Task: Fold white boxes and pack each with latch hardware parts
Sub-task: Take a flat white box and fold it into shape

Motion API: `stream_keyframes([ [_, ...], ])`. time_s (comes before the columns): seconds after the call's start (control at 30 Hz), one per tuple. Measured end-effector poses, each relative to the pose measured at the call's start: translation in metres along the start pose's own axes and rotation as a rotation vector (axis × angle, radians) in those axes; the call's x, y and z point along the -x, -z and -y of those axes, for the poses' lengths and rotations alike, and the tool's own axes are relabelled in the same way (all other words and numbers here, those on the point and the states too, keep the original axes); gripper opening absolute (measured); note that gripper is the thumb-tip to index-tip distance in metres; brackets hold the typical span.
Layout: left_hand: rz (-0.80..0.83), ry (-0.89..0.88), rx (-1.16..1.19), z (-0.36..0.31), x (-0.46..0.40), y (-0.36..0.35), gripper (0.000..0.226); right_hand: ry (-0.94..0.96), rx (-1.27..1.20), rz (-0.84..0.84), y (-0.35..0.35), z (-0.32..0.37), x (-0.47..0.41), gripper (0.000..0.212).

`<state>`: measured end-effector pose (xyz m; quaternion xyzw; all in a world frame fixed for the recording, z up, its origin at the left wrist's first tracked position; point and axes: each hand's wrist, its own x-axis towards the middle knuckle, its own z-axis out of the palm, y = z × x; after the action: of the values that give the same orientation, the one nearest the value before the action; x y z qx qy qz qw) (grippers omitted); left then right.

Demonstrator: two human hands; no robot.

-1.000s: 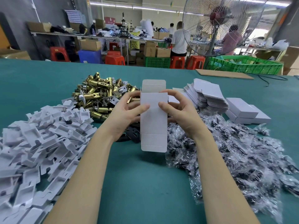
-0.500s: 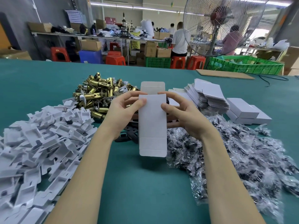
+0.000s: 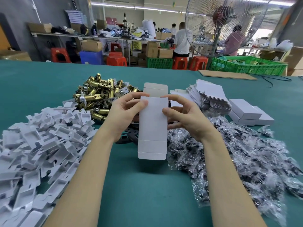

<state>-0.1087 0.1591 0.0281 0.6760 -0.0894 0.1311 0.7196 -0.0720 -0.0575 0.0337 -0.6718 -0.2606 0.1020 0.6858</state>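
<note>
- Head view: both hands hold one white box blank [image 3: 152, 128] up over the green table [image 3: 41, 79], between the heaps of parts, its long axis running away from the person.
- The left hand [image 3: 126, 115] grasps the blank's left edge near the top, thumb on the front face and fingers curled behind; the right hand [image 3: 185, 117] grips the right edge the same way, thumb pressed on the front.
- The far flap [image 3: 155, 89] stands up beyond the fingers; the near flap [image 3: 151, 150] hangs free, its creases showing.
- The blank looks like thin card: light, stiff along the panels, ready to bend at the scored lines and easy to crush or dent. I judge the long side edges the right place to hold, squeezing gently inward to pop it into a tube, and keeping thumbs off the flaps.
- The brass latch bolts [image 3: 100, 94] heaped behind the left hand look heavy, hard and smooth; best picked up by the barrel.
- White plastic trays [image 3: 41, 136] lie piled at the left, bagged dark parts [image 3: 229, 153] at the right, flat blanks [image 3: 209, 95] and finished boxes [image 3: 246, 112] beyond the bagged parts.
</note>
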Motion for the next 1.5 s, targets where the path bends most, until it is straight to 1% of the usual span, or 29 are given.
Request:
stream_keyframes([
  [0.23,0.006,-0.057,-0.085,0.001,-0.002,-0.001,0.015,0.024,0.040,0.013,0.002,0.001,-0.001,0.033],
  [0.4,-0.107,-0.107,-0.115,-0.002,-0.003,-0.003,0.009,0.066,0.080,-0.033,-0.002,0.001,-0.003,0.024],
  [0.47,-0.146,-0.165,-0.149,-0.004,-0.005,-0.004,0.004,0.065,0.094,-0.029,-0.003,0.000,-0.004,0.022],
  [0.5,-0.159,-0.187,-0.152,-0.005,-0.006,-0.004,0.009,0.064,0.096,-0.027,-0.003,0.000,-0.004,0.022],
  [0.53,-0.166,-0.188,-0.126,-0.005,-0.006,-0.004,0.021,0.063,0.099,-0.026,-0.004,-0.001,-0.004,0.023],
  [0.57,-0.156,-0.174,-0.080,-0.005,-0.006,-0.004,0.031,0.064,0.101,-0.026,-0.004,-0.001,-0.004,0.023],
  [0.6,-0.144,-0.166,-0.070,-0.005,-0.006,-0.003,0.037,0.064,0.100,-0.026,-0.004,-0.001,-0.004,0.023],
  [0.63,-0.126,-0.170,-0.091,-0.007,-0.006,-0.002,0.037,0.063,0.096,-0.026,-0.004,-0.002,-0.004,0.023],
  [0.73,-0.078,-0.176,-0.183,-0.011,-0.005,-0.003,0.023,0.059,0.076,-0.031,-0.004,-0.004,-0.005,0.025],
  [0.83,-0.070,-0.162,-0.193,-0.012,-0.003,-0.004,0.017,0.055,0.053,-0.036,-0.006,-0.006,-0.004,0.026],
  [0.9,-0.040,-0.161,-0.181,-0.014,-0.002,-0.005,0.008,0.054,0.043,-0.037,-0.006,-0.006,-0.004,0.027],
  [0.93,-0.035,-0.158,-0.172,-0.015,-0.002,-0.006,0.007,0.052,0.040,-0.037,-0.006,-0.006,-0.003,0.028],
  [1.0,-0.068,-0.160,-0.171,-0.014,-0.003,-0.007,0.015,0.055,0.028,-0.036,-0.007,-0.006,-0.003,0.030],
  [1.03,-0.093,-0.162,-0.181,-0.014,-0.003,-0.008,0.015,0.059,0.018,-0.038,-0.008,-0.005,-0.003,0.031],
  [1.13,-0.118,-0.161,-0.212,-0.015,-0.004,-0.007,0.007,0.073,-0.023,-0.049,-0.010,-0.005,-0.002,0.032],
  [1.27,-0.124,-0.124,-0.182,-0.014,-0.005,-0.004,0.003,0.067,-0.020,-0.044,-0.011,-0.004,-0.002,0.025],
  [1.43,-0.153,-0.063,-0.165,-0.010,-0.005,-0.005,0.018,0.064,-0.002,-0.029,-0.012,-0.002,-0.001,0.021],
  [1.5,-0.156,-0.014,-0.152,-0.010,-0.004,-0.005,0.019,0.055,0.006,-0.035,-0.012,-0.002,-0.001,0.022],
])
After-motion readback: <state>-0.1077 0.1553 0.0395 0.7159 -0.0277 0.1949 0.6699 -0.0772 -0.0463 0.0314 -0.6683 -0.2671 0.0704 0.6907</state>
